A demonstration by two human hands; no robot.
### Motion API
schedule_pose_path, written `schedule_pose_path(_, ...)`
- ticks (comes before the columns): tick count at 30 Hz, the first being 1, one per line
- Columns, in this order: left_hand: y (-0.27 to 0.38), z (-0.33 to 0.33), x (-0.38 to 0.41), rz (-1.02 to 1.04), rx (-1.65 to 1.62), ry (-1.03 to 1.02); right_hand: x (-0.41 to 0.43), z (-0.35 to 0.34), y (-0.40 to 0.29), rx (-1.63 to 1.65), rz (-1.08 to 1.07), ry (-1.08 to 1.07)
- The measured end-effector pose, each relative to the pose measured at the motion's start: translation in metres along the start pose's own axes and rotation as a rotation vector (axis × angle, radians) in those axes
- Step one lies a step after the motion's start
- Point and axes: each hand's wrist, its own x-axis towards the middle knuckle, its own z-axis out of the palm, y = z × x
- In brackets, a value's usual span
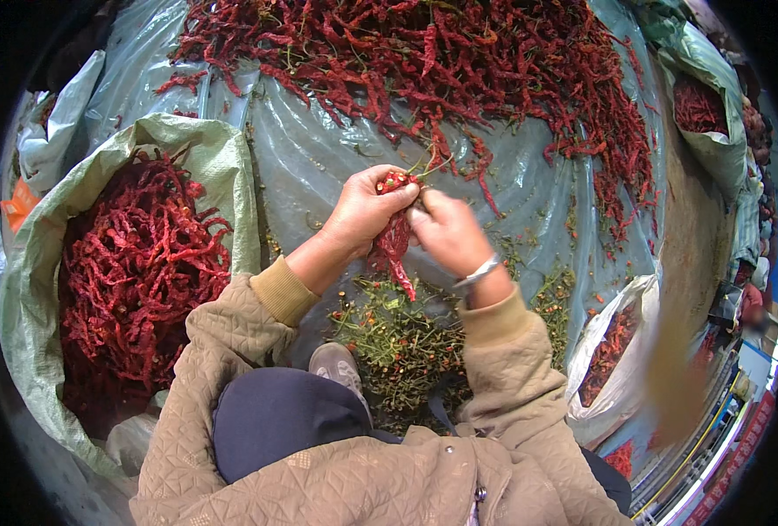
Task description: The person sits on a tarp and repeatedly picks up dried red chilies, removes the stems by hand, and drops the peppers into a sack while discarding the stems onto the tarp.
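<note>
My left hand (356,210) grips a small bunch of dried red chillies (392,246). Their stem ends point up and away from me, and the wrinkled pods hang below my fingers. Green stems (432,164) stick out past my left thumb. Against the right side of the bunch is my right hand (451,230), blurred, with curled fingers and a silvery bangle at the wrist. What sits between its fingertips is hidden. Below both hands lies a heap of green and brown chilli stems and caps (409,342) on the plastic sheet (310,164).
A large woven sack (247,197) of stemless-looking red chillies stands at my left. A broad pile of dried chillies (428,59) covers the sheet's far side. At right is a smaller white sack (616,401) with orange-red pieces. My shoe (338,368) borders the stem heap.
</note>
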Motion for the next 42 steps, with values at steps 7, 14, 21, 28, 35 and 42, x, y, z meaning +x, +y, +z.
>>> schedule_pose_path(7,0.000,0.003,-0.013,0.114,0.281,-0.173,0.009,-0.025,-0.007,0.817,0.177,-0.029)
schedule_pose_path(14,0.007,-0.005,-0.022,0.095,0.088,-0.094,0.010,-0.004,-0.006,0.348,-0.246,0.276)
schedule_pose_path(21,0.015,0.000,-0.026,0.364,0.469,-0.082,-0.003,-0.008,-0.042,0.065,-0.450,0.272)
schedule_pose_path(28,0.017,0.002,-0.028,0.474,0.589,-0.036,0.005,0.003,-0.022,0.833,0.011,0.247)
schedule_pose_path(35,-0.013,-0.023,-0.023,0.204,0.289,0.001,0.002,-0.021,-0.064,0.279,-0.282,0.292)
schedule_pose_path(42,-0.002,-0.022,-0.026,0.173,0.134,-0.076,-0.027,-0.025,-0.001,0.403,0.071,-0.093)
